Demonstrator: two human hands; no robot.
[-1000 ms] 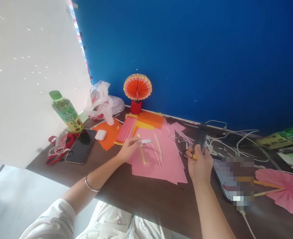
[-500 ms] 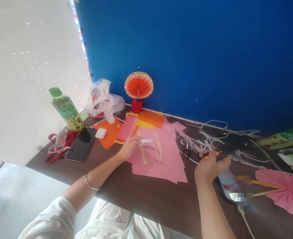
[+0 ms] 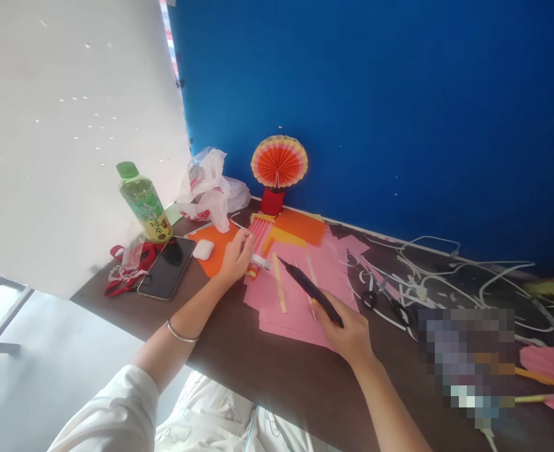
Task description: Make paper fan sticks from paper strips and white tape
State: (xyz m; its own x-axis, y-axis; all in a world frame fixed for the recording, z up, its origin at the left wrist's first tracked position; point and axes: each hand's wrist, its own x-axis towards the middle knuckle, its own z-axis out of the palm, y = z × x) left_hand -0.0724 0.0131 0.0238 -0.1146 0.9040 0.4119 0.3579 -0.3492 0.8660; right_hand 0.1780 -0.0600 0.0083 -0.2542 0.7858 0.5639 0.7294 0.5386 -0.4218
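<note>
My left hand is closed over the left edge of the pink paper, with a white strip sticking out from under its fingers. Just behind it lies a pleated pink paper piece with yellow edges. In my right hand is a long black tapered tool with an orange part; its exact kind is unclear. The tool's tip points toward my left hand, over the stacked pink paper. A yellow strip lies on that paper, and pale strips lie partly behind the tool.
A folded paper fan stands in a red base by the blue wall. Left are a phone, bottle, white case and plastic bag. Right are scissors, white cables and a pink fan.
My right hand has brought the black tool from the cables at the right to over the pink paper. The left hand has drawn slightly back with the white strip. The view has shifted.
</note>
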